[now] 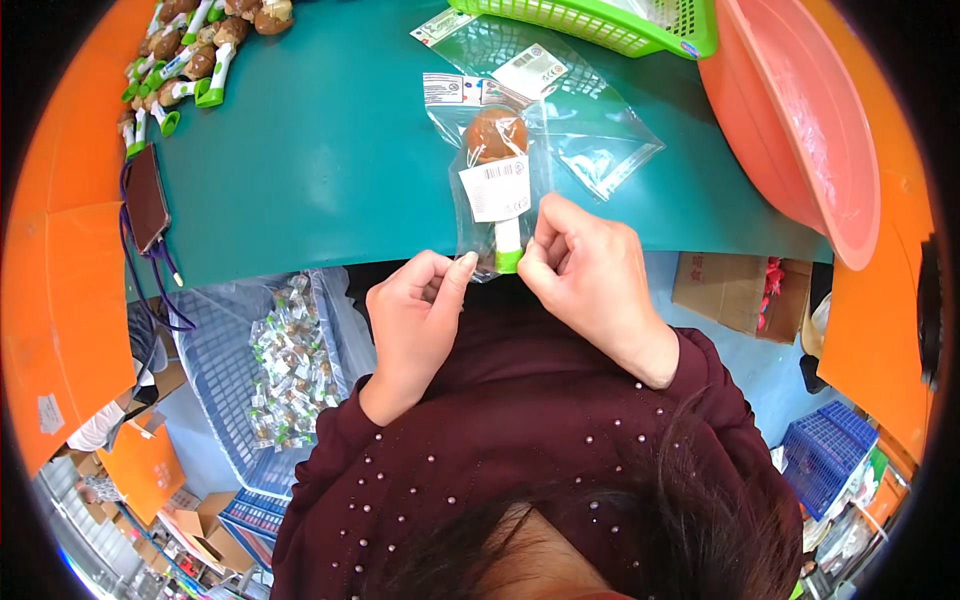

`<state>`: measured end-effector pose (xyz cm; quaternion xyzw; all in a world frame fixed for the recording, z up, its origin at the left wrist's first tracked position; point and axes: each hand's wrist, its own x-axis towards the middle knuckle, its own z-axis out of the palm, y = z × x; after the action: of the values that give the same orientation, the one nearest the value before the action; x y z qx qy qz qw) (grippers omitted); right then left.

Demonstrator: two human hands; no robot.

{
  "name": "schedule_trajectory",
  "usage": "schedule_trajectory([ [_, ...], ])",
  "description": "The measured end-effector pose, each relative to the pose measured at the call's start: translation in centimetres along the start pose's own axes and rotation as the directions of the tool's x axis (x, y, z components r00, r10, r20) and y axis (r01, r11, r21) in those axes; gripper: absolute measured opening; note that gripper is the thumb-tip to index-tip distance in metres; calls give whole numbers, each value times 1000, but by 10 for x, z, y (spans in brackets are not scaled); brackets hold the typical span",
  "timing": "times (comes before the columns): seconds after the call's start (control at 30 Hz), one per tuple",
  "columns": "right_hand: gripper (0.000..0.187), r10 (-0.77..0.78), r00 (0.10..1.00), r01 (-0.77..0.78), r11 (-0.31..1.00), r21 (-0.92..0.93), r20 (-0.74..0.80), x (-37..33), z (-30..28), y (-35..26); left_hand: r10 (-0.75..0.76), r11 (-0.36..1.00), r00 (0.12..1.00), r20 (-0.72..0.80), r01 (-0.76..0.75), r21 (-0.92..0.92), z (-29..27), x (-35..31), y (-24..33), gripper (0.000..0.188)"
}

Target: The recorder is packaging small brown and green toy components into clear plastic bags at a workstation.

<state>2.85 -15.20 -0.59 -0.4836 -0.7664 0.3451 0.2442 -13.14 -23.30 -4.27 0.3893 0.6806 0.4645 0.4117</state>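
A see-through plastic bag (541,170) lies near the front edge of the green table. Inside it is a small toy (497,138) with a round brown head and a white handle ending in green. A white barcode label (496,190) covers the toy's middle. My left hand (412,318) pinches the bag's lower left corner between thumb and forefinger. At the lower right side, my right hand (598,283) pinches the bag's edge with curled fingers, close to the green handle end. Another flat bag (612,128) with a barcode label lies just behind, partly under this one.
Several loose toys (205,65) are heaped at the far left, near a phone (148,200) with a purple cord. A green basket (600,28) and a pink basin (745,120) stand at the back right. Below the table at left, a blue crate (215,350) holds several bagged toys.
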Motion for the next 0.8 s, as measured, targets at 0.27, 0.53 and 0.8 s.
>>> schedule_trajectory([
  [0.27,17,-64,998,63,996,-62,-17,1,-4,-4,-112,993,993,-32,111,-30,-3,1,20,26],
  [0.53,16,-72,997,71,996,-54,-29,3,-5,-2,-307,934,936,172,331,-132,-11,13,26,30],
  [0.8,17,44,998,-48,994,100,46,0,-11,2,-111,984,992,59,118,-136,7,8,14,31],
])
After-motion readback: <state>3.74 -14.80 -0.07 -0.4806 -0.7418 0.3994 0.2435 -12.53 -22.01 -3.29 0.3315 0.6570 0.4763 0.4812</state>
